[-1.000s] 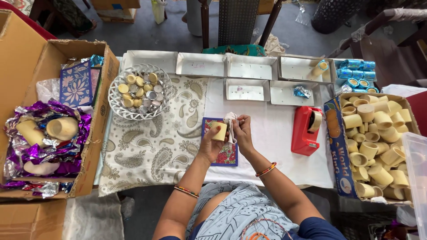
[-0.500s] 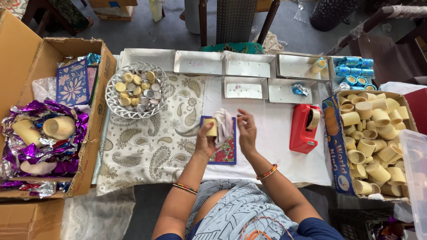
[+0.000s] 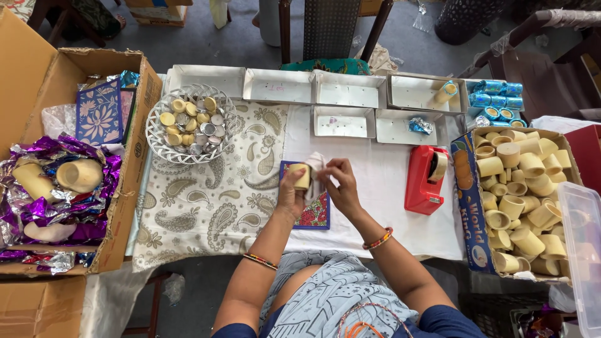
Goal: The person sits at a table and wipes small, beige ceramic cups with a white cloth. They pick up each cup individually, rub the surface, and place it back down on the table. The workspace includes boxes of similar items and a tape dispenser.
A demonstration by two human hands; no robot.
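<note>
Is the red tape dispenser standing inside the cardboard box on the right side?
No, the red tape dispenser stands on the white table cover, left of the cardboard box filled with cream cups.

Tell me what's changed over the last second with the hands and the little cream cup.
Little changed. The left hand held the cream cup throughout. The right hand dipped slightly away half a second ago and is back up beside the cup, its fingers on the pale wrap next to it. Both hands stayed over the patterned card. The red tape dispenser, silver basket and box of cups kept their places.
</note>
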